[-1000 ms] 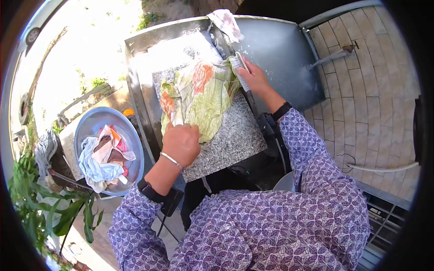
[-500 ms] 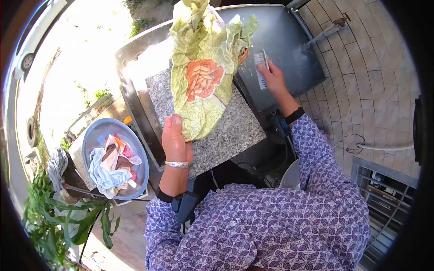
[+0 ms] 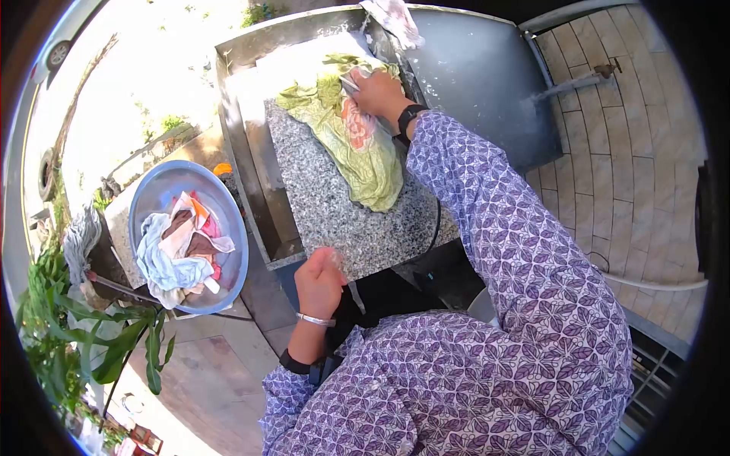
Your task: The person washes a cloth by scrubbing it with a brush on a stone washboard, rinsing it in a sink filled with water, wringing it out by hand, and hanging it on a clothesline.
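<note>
A wet yellow-green cloth (image 3: 372, 171) with an orange rose print lies crumpled on a speckled granite slab (image 3: 304, 182). Over its upper part, my right hand (image 3: 378, 93) grips a scrub brush (image 3: 349, 83) and presses it to the fabric. The hand and fingers hide most of the brush. At the slab's near edge is my left hand (image 3: 319, 281), apart from the cloth. Its fingers are curled in, and nothing shows in them.
A blue oval basin (image 3: 245, 258) of small clothes stands at left. Beyond the slab, a grey water tank (image 3: 479, 83) has a whitish cloth (image 3: 395, 21) at its rim. A tap (image 3: 604, 70) juts from the tiled wall; a mop head (image 3: 82, 239) and plants are at left.
The yellow-green cloth went from being held up to lying on the slab. My left hand let go of it and moved nearer me. My right hand brought the brush leftward onto the cloth.
</note>
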A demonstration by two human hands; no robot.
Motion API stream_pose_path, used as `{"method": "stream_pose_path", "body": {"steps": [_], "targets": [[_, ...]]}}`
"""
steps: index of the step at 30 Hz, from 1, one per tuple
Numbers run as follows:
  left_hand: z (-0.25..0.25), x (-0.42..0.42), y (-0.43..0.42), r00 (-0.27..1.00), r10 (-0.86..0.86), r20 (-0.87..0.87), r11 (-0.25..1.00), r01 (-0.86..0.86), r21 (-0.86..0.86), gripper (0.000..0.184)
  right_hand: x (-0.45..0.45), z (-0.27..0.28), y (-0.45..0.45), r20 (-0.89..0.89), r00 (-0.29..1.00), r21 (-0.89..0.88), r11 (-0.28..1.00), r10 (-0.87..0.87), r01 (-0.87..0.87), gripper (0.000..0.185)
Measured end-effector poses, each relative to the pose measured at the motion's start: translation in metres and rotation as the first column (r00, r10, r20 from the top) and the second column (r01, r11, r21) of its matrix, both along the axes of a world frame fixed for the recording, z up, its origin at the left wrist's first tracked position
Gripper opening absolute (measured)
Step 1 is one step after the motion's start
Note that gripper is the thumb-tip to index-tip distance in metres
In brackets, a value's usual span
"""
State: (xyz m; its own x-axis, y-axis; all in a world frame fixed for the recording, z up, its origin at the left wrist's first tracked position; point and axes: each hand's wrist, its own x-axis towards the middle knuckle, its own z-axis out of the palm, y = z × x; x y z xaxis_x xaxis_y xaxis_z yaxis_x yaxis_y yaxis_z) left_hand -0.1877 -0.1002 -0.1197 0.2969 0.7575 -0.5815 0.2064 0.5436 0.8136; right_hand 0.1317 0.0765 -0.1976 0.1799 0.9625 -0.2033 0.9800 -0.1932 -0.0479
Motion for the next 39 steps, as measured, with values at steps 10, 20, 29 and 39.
{"method": "stream_pose_path", "body": {"steps": [10,20,29,39], "targets": [[-0.046,0.067,0.126,0.644,-0.202,-0.737,0.386,0.744,0.545,0.033,-0.019,0.017,-0.045,-0.286,0.958,-0.146,0.989,-0.018,-0.025,0.062],[-0.005,0.012,0.081,0.831,-0.398,-0.388,0.386,0.536,0.751,0.035,-0.097,0.079,-0.124,-0.469,0.823,0.059,0.941,0.320,-0.332,0.063],[-0.024,0.000,0.058,0.887,-0.380,-0.262,0.533,0.442,0.722,0.022,-0.032,0.006,0.005,-0.136,0.989,-0.068,0.996,0.051,-0.060,0.056],[-0.033,0.003,0.040,0.922,-0.255,-0.291,0.576,0.387,0.720,0.018,-0.040,-0.037,0.062,0.093,0.984,0.017,0.988,0.154,-0.156,0.049]]}}
